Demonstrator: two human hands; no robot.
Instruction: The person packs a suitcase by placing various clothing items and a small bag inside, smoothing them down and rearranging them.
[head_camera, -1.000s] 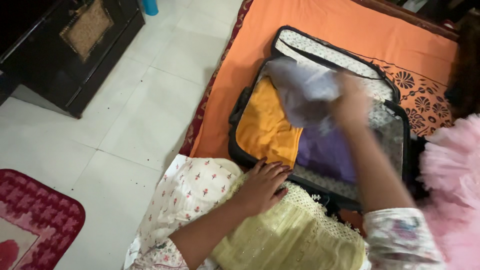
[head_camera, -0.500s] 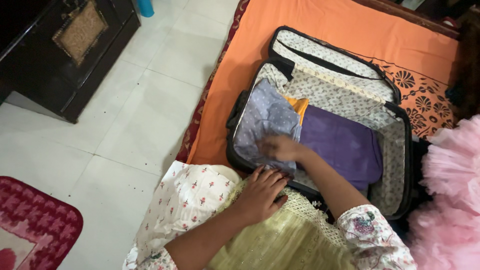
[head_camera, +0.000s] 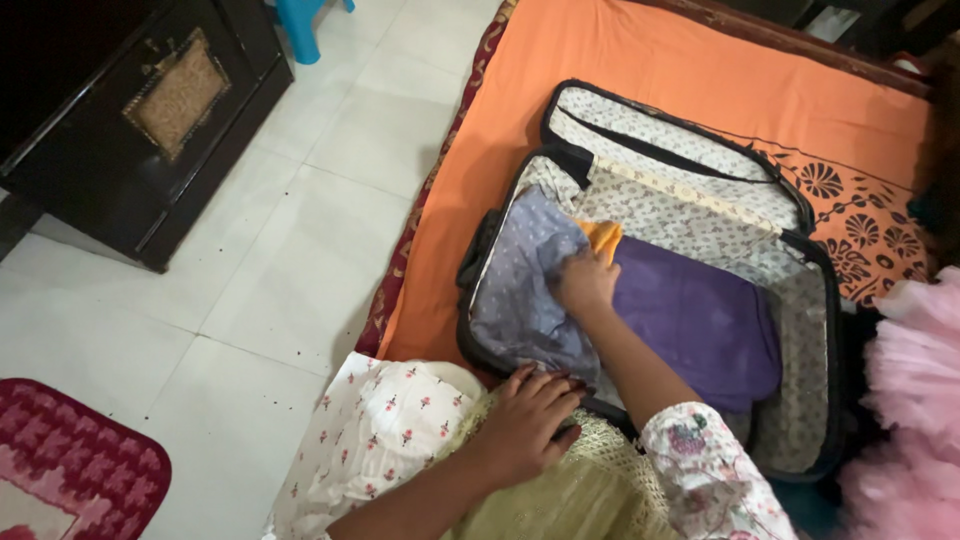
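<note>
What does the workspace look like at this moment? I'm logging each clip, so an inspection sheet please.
Surface: orange bedspread with a dark printed border.
Job's things: open suitcase; lavender dotted garment, orange cloth, purple garment inside.
Clutter: white floral garment, yellow-green lace garment, pink frilly fabric.
Grippers: right hand presses the lavender dotted garment; left hand rests flat on the yellow-green lace garment.
Cables: nothing seen.
Surroundings: white tiled floor, dark cabinet, red mat.

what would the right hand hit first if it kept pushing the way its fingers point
Most likely the orange garment just beyond the right hand, then the suitcase and its patterned lining. Depth is hard to judge from above.
</note>
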